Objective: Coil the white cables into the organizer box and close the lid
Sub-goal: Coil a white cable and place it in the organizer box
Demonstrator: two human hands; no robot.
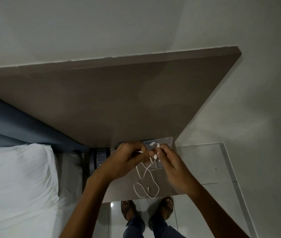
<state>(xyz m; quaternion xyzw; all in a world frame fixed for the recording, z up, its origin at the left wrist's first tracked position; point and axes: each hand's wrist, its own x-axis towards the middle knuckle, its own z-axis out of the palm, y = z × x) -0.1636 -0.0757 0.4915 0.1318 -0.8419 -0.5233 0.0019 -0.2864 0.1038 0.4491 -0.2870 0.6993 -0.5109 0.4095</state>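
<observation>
A thin white cable (145, 184) hangs from both of my hands and lies in loose loops on the small grey table (167, 182). My left hand (127, 160) pinches one stretch of the cable, and my right hand (169, 162) pinches another stretch close beside it, with a white plug end between them. Just beyond my hands sits the clear organizer box (163, 141), partly hidden under the edge of a large brown shelf. Whether its lid is open I cannot tell.
A big brown shelf (119, 100) overhangs the table from above. A bed with a white pillow (16, 182) fills the left side. A dark device (100, 158) stands between bed and table. My sandalled feet (146, 210) stand on a tiled floor below.
</observation>
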